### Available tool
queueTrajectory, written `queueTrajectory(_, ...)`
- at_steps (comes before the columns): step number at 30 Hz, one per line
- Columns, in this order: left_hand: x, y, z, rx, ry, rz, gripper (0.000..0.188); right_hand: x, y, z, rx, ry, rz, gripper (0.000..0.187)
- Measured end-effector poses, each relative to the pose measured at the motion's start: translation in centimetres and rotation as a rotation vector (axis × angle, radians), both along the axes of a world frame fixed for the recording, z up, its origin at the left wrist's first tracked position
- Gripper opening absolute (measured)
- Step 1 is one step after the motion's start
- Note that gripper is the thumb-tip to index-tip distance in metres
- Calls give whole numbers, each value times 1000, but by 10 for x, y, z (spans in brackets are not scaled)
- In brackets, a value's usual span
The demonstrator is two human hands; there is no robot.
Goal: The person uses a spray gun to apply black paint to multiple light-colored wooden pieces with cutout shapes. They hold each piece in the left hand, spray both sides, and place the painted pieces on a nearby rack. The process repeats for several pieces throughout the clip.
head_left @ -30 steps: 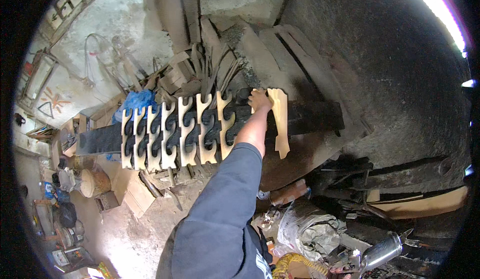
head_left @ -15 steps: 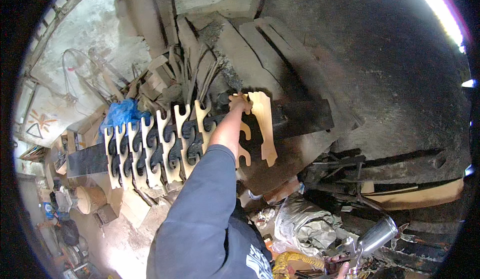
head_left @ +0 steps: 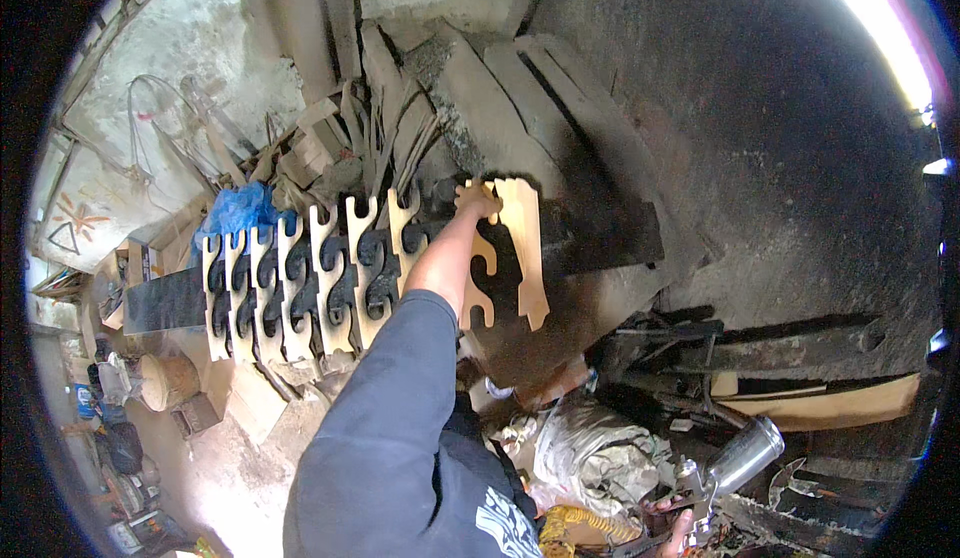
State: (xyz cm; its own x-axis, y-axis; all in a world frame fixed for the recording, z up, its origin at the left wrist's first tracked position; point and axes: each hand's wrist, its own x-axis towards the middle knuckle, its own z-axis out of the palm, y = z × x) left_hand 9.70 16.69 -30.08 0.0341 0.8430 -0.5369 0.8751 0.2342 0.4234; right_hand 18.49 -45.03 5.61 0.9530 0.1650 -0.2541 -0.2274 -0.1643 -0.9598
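Observation:
My left hand [head_left: 476, 199] reaches out over the dark board and has its fingers closed around the far end of a pale hook-edged wooden piece [head_left: 484, 255]. My forearm and dark sleeve hide part of that piece. Just right of it lies a wider, straighter pale wooden piece [head_left: 522, 248]. To the left, several similar hook-edged wooden pieces [head_left: 330, 278] lie side by side across the board. Low on the right, my right hand [head_left: 678, 530] grips a spray gun [head_left: 742, 458] with a shiny metal cup; only some fingers show.
The long dark board [head_left: 165, 303] runs beneath the wooden pieces. Behind it are a blue plastic bag [head_left: 240, 210] and leaning scrap boards. A crumpled pale sack [head_left: 605, 458] and a yellow coiled hose [head_left: 590, 526] lie near the spray gun. A round wooden block [head_left: 168, 383] stands at left.
The whole view has shifted slightly. My left hand stays at the far end of the same wooden piece. The spray gun in my right hand appears a little farther left and higher.

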Motion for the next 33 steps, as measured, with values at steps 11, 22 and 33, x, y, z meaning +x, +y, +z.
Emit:
queueTrajectory(11, -1, -2, 11, -100, -195, 168, 89, 8, -9, -14, 144, 95, 69, 39)
queueTrajectory(22, -36, 6, 31, -141, -530, 305, 84, 22, -13, -35, 214, 134, 91, 38)
queueTrajectory(33, -65, -39, 202, -679, -2262, 281, 45, 11, 16, -14, 146, 67, 135, 34)
